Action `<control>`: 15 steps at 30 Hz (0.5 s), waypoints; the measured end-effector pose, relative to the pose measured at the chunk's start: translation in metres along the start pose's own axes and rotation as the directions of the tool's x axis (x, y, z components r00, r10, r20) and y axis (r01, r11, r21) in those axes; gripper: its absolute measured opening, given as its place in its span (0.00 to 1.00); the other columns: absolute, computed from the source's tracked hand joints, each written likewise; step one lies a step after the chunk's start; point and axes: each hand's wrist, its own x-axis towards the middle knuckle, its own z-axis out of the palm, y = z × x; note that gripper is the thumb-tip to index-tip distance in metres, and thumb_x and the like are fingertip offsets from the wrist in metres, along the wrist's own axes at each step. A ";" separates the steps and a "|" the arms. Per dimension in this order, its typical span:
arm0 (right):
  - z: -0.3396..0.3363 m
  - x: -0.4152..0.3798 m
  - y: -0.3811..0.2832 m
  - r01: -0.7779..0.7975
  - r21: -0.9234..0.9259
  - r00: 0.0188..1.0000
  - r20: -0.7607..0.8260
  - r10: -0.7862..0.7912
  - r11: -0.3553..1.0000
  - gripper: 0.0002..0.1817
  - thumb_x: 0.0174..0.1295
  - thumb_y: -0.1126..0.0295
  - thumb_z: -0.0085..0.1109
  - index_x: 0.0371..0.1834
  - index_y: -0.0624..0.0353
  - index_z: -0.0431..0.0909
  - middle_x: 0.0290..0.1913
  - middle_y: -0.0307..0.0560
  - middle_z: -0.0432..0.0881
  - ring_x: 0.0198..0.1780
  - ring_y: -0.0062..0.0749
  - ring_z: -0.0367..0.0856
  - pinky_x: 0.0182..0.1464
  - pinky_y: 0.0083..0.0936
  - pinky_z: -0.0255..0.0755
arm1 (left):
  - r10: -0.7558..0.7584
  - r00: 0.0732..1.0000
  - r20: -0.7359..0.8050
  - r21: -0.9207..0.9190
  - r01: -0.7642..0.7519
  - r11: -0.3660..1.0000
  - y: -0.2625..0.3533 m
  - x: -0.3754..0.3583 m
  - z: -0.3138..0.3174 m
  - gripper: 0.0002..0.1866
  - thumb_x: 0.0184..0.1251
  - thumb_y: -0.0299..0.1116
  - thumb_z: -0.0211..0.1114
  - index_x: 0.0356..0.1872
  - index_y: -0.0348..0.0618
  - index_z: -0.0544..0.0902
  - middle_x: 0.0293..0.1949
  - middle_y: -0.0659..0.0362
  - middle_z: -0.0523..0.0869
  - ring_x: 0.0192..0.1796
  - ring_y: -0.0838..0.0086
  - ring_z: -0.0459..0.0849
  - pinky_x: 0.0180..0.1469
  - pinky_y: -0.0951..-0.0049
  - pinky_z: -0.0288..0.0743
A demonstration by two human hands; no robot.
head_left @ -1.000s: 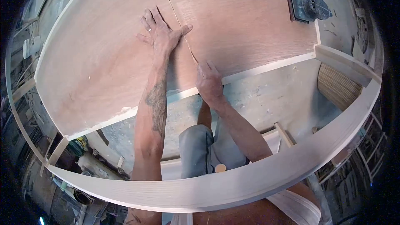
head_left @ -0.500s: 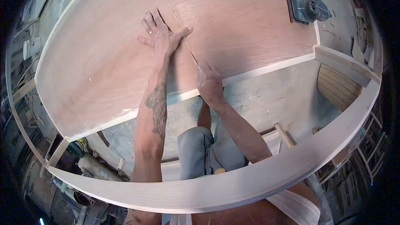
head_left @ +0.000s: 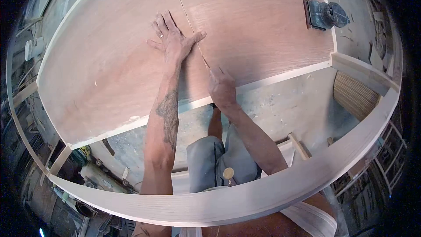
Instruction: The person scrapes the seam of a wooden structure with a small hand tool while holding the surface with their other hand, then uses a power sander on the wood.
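Observation:
My left hand (head_left: 174, 41) lies on a reddish-brown wooden panel (head_left: 109, 57), its fingers spread and its thumb reaching across a thin pale seam (head_left: 186, 14). Closer to me, my right hand (head_left: 222, 88) is closed at the lower end of that seam, beside the panel's pale edge strip (head_left: 280, 77). Whatever sits in its fingers is hidden, and the fingertips look slightly blurred.
A dark sander (head_left: 323, 14) rests at the panel's right edge. Between the panel and my body runs a curved pale wooden rail (head_left: 184, 205). Beyond the gap stands a ribbed tan bundle (head_left: 355, 94). A cylinder (head_left: 101, 177) lies low on the left.
Both hands keep nearly the same places on the panel. The view has shifted slightly, and a round, yellowish-topped object near my lap shows more fully.

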 end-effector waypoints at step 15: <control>0.002 0.017 0.000 0.002 0.030 0.999 0.046 -0.003 1.000 0.02 0.59 0.78 0.51 0.35 0.62 0.73 0.33 0.60 0.76 0.36 0.61 0.76 0.38 0.49 0.70 | -0.005 1.000 0.016 -0.016 0.006 1.000 -0.001 -0.002 0.003 0.73 0.33 0.72 0.74 0.77 0.41 0.46 0.77 0.42 0.41 0.80 0.51 0.34 0.68 0.26 0.22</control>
